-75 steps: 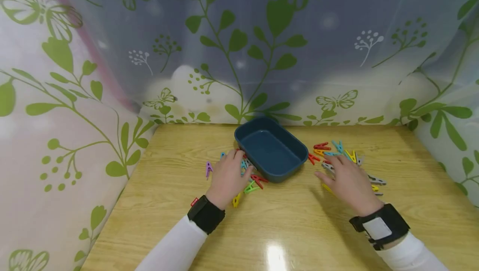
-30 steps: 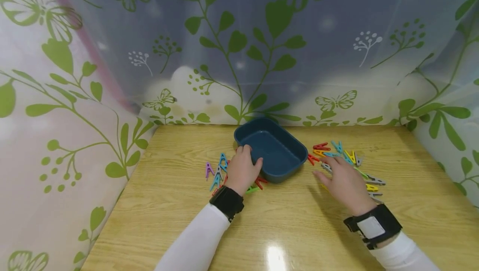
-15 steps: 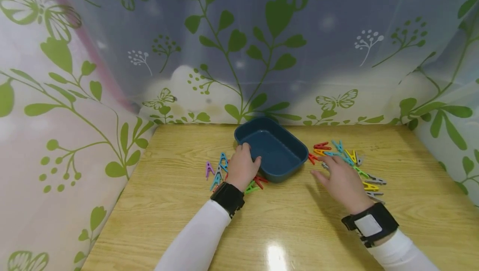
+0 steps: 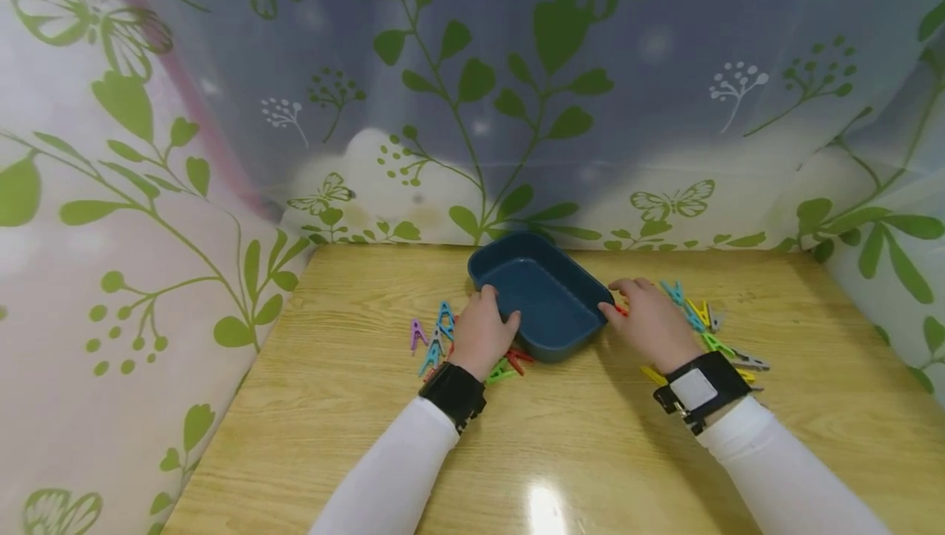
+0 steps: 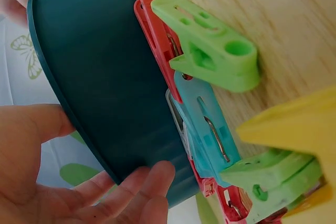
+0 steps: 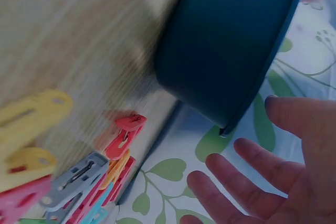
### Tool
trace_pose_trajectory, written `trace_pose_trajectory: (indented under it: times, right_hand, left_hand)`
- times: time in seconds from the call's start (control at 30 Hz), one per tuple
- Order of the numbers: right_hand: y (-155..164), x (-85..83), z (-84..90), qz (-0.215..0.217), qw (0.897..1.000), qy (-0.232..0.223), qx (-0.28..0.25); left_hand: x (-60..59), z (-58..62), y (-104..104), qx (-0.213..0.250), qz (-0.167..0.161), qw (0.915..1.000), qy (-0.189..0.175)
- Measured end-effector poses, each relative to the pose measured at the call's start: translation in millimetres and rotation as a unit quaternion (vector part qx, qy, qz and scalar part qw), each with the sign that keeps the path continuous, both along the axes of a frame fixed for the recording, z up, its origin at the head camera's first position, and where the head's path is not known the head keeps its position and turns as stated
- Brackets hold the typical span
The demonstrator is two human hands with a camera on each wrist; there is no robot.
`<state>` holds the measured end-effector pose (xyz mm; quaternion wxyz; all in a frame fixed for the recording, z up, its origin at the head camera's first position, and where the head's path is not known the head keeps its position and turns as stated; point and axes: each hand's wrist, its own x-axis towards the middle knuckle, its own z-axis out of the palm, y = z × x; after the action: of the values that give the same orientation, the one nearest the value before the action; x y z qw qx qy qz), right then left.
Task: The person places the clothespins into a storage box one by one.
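A dark blue plastic tub (image 4: 546,305) sits on the table, its inside bare. My left hand (image 4: 480,334) grips the tub's near-left rim; in the left wrist view the thumb meets the rim and the fingertips (image 5: 160,174) lie against the outer wall. My right hand (image 4: 653,326) is at the tub's right corner. Its fingers (image 6: 231,182) are spread near the rim in the right wrist view, with a gap visible. Plastic clothespins lie beside the left hand, among them a green clothespin (image 5: 210,45), a red clothespin (image 4: 519,358) and a purple clothespin (image 4: 418,336).
On the right, past and partly beneath my right hand, more clothespins are scattered, including a grey clothespin (image 4: 753,361) and a yellow clothespin (image 6: 34,114). A leaf-patterned curtain (image 4: 413,108) closes off the back of the wooden table (image 4: 369,289) and both sides.
My left hand has gone from the left clothespins to the tub's rim and stays there. My right hand has moved left from the right-hand clothespins to the tub's right corner. The tub stays put.
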<state>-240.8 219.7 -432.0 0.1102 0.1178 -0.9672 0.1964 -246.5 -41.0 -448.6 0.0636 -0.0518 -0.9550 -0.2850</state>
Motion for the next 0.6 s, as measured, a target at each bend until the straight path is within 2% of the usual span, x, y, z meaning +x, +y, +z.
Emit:
trace_pose_trajectory:
  times: [0.27, 0.43, 0.6]
  right_hand:
    - [-3, -31.4, -2.3, -0.001, 1.0, -0.003, 0.008]
    - [-5, -44.0, -4.7, -0.011, 1.0, -0.026, 0.011]
    - [-5, -53.7, -8.0, -0.016, 0.998, -0.053, 0.004]
  left_hand:
    - [-3.1, -3.8, -4, 0.016, 0.002, 0.9998, -0.01]
    - [-5.3, -6.3, -6, 0.022, 0.006, 0.9997, -0.011]
    - [-4.1, -6.8, -5, 0.019, 0.008, 0.9998, 0.003]
